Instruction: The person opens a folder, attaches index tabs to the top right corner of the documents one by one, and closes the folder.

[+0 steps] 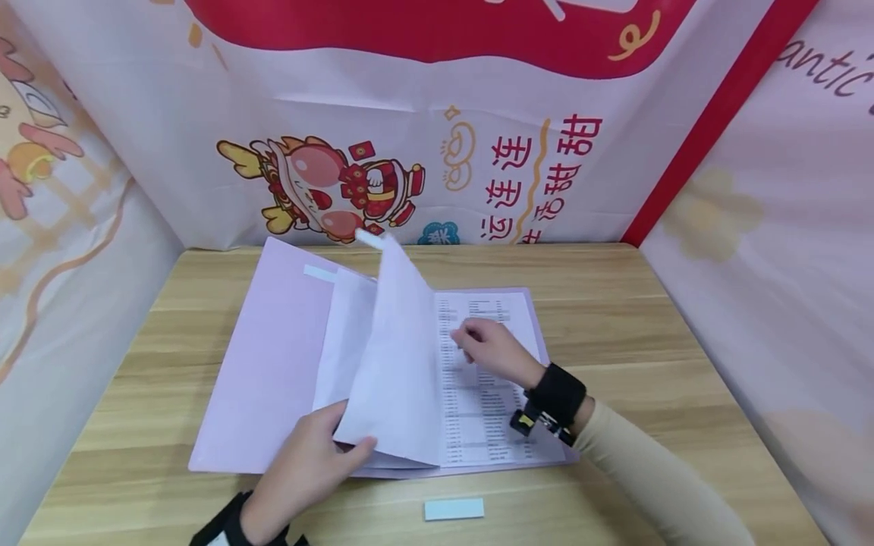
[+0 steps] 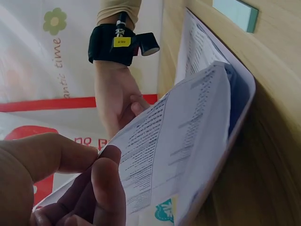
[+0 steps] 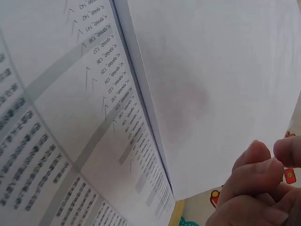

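The left hand (image 1: pixel 307 462) pinches the bottom edge of a white sheet (image 1: pixel 399 364), with the thumb on top and the fingers under it, so its grip is closed on the paper. The sheet stands up and curls over in the middle of an open lilac folder (image 1: pixel 262 364). From the left wrist view, the lifted sheet has small printed lines on its other side.

The right hand (image 1: pixel 495 350) rests on the printed page (image 1: pixel 478 425) on the right side of the folder. Its fingers are bent a little and lie on the page near the lifted sheet. They hold nothing, so this grip is loose. A black band (image 1: pixel 558 396) sits on the right wrist, with a tan sleeve (image 1: pixel 649 478) behind it.

The folder lies flat on the wooden worktop (image 1: pixel 649 318), near the middle. A small pale blue strip (image 1: pixel 454 509) lies on the worktop just in front of the folder. A cloth with a cartoon dragon (image 1: pixel 328 186) hangs behind the worktop.
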A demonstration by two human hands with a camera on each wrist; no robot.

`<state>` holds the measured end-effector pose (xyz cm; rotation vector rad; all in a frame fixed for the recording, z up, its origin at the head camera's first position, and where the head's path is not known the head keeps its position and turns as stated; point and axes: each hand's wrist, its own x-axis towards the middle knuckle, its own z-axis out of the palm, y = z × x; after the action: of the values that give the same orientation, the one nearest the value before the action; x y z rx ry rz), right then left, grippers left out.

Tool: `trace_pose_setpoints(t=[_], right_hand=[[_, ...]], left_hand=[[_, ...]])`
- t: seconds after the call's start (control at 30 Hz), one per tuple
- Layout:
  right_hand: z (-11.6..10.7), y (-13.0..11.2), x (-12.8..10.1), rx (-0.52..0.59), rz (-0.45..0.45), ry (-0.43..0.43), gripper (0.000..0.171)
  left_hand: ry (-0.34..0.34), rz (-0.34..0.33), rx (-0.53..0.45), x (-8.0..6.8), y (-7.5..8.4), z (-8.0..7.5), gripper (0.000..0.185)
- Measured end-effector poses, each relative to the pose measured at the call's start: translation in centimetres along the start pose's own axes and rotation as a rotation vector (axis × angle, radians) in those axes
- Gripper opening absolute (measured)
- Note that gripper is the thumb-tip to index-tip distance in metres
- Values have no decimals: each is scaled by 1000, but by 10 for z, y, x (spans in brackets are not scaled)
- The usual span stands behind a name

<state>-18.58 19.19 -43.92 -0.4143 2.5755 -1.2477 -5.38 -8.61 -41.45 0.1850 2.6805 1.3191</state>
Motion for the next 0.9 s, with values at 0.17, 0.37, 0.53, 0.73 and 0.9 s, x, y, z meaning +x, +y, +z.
trace_pose_setpoints(t=[0.17,0.37,0.53,0.73,0.9], right_hand=[[25,-16,19,-100,-89,-8,32],[58,-39,38,-262,-158,-57,25],[83,-49,51,-387,-188,-84,29],[103,-50,62,-495,-176,-71,31],[113,-48,66,-540,-153,-71,31]], left_hand=[[27,-18,41,-7,-11,-3,39],[28,-66,135,-11,-24,0,56],[15,-131,147,-15,-33,1,61],[23,-164,153,-19,-44,2,62],[-1,-224,152,-20,-52,1,70]])
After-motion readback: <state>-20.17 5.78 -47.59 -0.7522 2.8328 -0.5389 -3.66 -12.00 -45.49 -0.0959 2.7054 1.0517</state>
